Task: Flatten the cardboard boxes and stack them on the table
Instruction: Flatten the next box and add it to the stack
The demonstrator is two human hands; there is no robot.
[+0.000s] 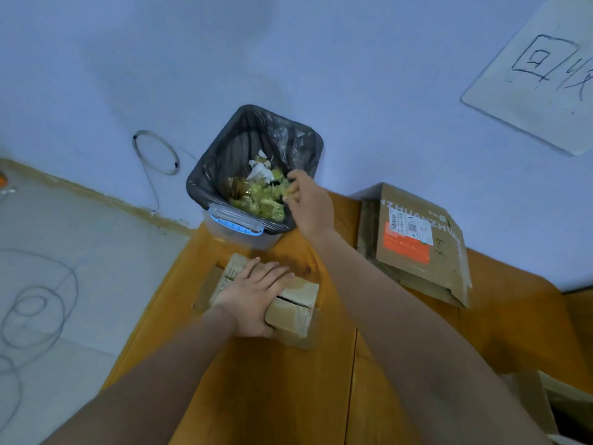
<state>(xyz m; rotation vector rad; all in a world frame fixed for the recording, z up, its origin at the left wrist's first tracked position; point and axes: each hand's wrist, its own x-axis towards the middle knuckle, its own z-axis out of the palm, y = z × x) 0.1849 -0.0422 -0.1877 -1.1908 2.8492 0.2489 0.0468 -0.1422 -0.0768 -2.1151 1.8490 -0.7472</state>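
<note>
The orange-brown wooden table [276,396] looks smooth with a faint sheen. The small tan cardboard box [295,308] is matt and scuffed; the flattened brown cardboard box [417,252] bears a glossy orange-and-white paper label. A thin, crinkled, shiny black plastic liner [282,136] fills the translucent plastic bin [253,242].

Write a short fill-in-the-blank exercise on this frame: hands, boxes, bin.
1. The left hand rests on a small ____ box on the table.
2. The right hand reaches over the ____.
3. The flattened boxes lie to the ____ of the right hand.

Missing words: cardboard; bin; right
</note>
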